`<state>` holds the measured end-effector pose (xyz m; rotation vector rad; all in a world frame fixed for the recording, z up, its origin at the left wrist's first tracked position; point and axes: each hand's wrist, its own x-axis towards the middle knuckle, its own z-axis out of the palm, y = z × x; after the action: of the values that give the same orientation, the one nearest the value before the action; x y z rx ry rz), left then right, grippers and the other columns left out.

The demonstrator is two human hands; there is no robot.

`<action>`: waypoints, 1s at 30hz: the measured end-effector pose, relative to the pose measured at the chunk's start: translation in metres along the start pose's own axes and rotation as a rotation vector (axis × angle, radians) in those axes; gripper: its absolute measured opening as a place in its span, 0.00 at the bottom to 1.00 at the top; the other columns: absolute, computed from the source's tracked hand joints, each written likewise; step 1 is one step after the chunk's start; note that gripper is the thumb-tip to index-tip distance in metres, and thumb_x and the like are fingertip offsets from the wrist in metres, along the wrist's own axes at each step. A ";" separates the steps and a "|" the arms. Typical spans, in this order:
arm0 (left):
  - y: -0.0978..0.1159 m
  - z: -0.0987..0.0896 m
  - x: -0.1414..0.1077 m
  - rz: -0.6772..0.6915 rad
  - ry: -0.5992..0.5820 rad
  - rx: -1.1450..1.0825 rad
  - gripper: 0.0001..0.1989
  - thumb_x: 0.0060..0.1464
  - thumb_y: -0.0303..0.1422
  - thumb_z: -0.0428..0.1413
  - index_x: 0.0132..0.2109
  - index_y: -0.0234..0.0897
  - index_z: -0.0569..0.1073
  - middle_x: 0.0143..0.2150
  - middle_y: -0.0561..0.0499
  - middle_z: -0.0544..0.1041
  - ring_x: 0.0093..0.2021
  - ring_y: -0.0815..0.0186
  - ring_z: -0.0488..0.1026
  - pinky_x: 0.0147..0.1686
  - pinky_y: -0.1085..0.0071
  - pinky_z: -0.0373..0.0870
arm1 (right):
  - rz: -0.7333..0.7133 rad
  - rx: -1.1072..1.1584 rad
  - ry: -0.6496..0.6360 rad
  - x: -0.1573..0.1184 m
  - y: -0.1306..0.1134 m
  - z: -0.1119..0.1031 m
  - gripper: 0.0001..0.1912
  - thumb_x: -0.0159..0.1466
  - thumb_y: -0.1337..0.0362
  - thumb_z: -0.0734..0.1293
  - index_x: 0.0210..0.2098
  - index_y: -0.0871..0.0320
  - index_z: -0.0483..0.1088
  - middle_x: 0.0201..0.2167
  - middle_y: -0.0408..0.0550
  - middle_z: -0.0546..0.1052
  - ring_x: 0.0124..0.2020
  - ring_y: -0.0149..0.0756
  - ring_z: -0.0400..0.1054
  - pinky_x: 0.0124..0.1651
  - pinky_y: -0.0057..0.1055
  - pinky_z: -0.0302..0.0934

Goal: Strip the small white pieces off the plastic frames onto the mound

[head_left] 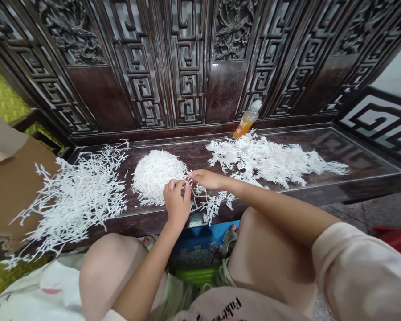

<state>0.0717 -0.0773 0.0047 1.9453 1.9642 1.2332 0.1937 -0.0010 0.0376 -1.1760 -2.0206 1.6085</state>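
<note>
My left hand (177,201) is closed, with thumb and fingertips pinched together at the near right edge of a round heap of small white pieces (158,176). Meeting it from the right, my right hand (205,179) has its fingers closed on a white branched plastic strip (214,206). The strip's thin stems hang below the right hand over the bench's front edge, with tufts at their ends. What exactly sits between the left fingertips is too small to make out.
A tangle of bare white branched stems (80,196) lies at the left, partly on brown cardboard (36,178). Tufted white strips (270,160) spread across the right of the dark wooden bench (364,171). Behind them stands a bottle of orange drink (247,120) against the carved backrest (187,67).
</note>
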 end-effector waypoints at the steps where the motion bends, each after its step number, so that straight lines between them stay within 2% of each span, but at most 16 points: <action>1: 0.001 -0.001 0.000 -0.009 0.017 -0.015 0.10 0.53 0.34 0.45 0.32 0.37 0.70 0.33 0.48 0.67 0.36 0.63 0.62 0.37 0.67 0.57 | -0.045 -0.070 0.005 0.001 -0.001 0.000 0.18 0.62 0.56 0.53 0.26 0.62 0.65 0.25 0.45 0.71 0.26 0.28 0.64 0.35 0.27 0.58; 5: 0.005 -0.002 -0.002 -0.030 0.107 -0.034 0.11 0.54 0.34 0.45 0.31 0.37 0.70 0.32 0.48 0.67 0.36 0.64 0.61 0.38 0.66 0.56 | -0.097 -0.229 0.036 0.000 -0.006 0.004 0.20 0.62 0.55 0.52 0.22 0.62 0.62 0.19 0.44 0.69 0.23 0.28 0.63 0.32 0.26 0.56; 10: 0.006 -0.001 -0.008 -0.032 0.202 -0.042 0.11 0.53 0.34 0.44 0.31 0.36 0.69 0.32 0.48 0.67 0.36 0.63 0.61 0.39 0.65 0.55 | -0.119 -0.377 0.144 -0.002 -0.014 0.012 0.20 0.62 0.56 0.51 0.20 0.60 0.59 0.17 0.43 0.66 0.21 0.27 0.58 0.30 0.25 0.51; 13: 0.010 -0.009 -0.016 0.025 0.285 -0.054 0.11 0.52 0.33 0.42 0.28 0.37 0.66 0.30 0.48 0.66 0.35 0.63 0.61 0.39 0.64 0.56 | -0.107 -0.406 0.308 0.002 -0.011 0.001 0.20 0.60 0.53 0.54 0.18 0.58 0.57 0.16 0.43 0.62 0.21 0.28 0.55 0.28 0.26 0.48; 16: 0.015 -0.025 -0.017 0.140 0.319 -0.093 0.12 0.52 0.33 0.40 0.25 0.38 0.64 0.27 0.48 0.65 0.34 0.64 0.62 0.39 0.64 0.57 | -0.022 -0.338 0.540 0.007 0.000 -0.030 0.20 0.59 0.54 0.57 0.15 0.57 0.55 0.14 0.43 0.59 0.21 0.29 0.53 0.27 0.27 0.47; 18: 0.014 -0.035 -0.009 0.163 0.218 -0.076 0.12 0.52 0.34 0.40 0.25 0.37 0.64 0.27 0.48 0.67 0.34 0.64 0.63 0.39 0.65 0.57 | 0.009 -0.273 0.653 0.006 0.008 -0.053 0.20 0.59 0.54 0.57 0.15 0.57 0.54 0.14 0.43 0.58 0.20 0.30 0.53 0.27 0.27 0.47; 19: 0.010 -0.039 -0.002 0.152 0.115 -0.040 0.12 0.51 0.34 0.41 0.25 0.37 0.64 0.28 0.48 0.68 0.34 0.65 0.64 0.38 0.66 0.57 | 0.018 -0.231 0.716 0.005 0.010 -0.063 0.21 0.59 0.53 0.56 0.15 0.57 0.55 0.14 0.42 0.58 0.20 0.30 0.53 0.27 0.27 0.48; 20: 0.004 -0.040 0.005 0.127 -0.021 0.014 0.11 0.51 0.34 0.42 0.26 0.38 0.65 0.28 0.49 0.68 0.33 0.65 0.64 0.37 0.66 0.57 | 0.028 -0.190 0.768 0.003 0.013 -0.071 0.21 0.60 0.52 0.55 0.16 0.57 0.55 0.14 0.42 0.59 0.20 0.30 0.53 0.27 0.27 0.48; 23: -0.023 -0.032 0.020 -0.004 -0.566 0.191 0.11 0.50 0.34 0.44 0.24 0.38 0.66 0.26 0.50 0.69 0.28 0.66 0.66 0.30 0.70 0.58 | 0.037 -0.072 0.880 -0.004 0.013 -0.084 0.22 0.60 0.50 0.52 0.17 0.58 0.56 0.13 0.42 0.60 0.18 0.28 0.54 0.26 0.27 0.50; 25: -0.040 -0.019 0.018 -0.096 -0.820 0.305 0.11 0.48 0.33 0.46 0.22 0.37 0.67 0.25 0.49 0.71 0.28 0.65 0.67 0.28 0.71 0.58 | 0.015 -0.012 0.920 -0.006 0.011 -0.086 0.22 0.60 0.50 0.51 0.18 0.58 0.55 0.13 0.41 0.60 0.16 0.28 0.55 0.25 0.26 0.51; 27: -0.049 -0.004 0.011 -0.138 -0.930 0.350 0.09 0.46 0.31 0.48 0.21 0.37 0.68 0.25 0.48 0.72 0.28 0.64 0.69 0.28 0.71 0.58 | -0.009 0.012 0.928 -0.006 0.009 -0.086 0.22 0.60 0.49 0.51 0.18 0.58 0.55 0.13 0.41 0.61 0.16 0.27 0.55 0.24 0.26 0.52; 30: -0.048 0.015 -0.001 -0.150 -0.952 0.357 0.06 0.42 0.29 0.51 0.21 0.36 0.69 0.25 0.47 0.73 0.29 0.62 0.70 0.28 0.71 0.59 | -0.014 -0.014 0.902 -0.002 0.012 -0.086 0.23 0.60 0.48 0.51 0.18 0.58 0.57 0.13 0.41 0.62 0.15 0.27 0.56 0.24 0.26 0.52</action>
<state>0.0436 -0.0639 -0.0347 1.9112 1.7666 -0.1423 0.2582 0.0552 0.0549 -1.5102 -1.4226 0.7932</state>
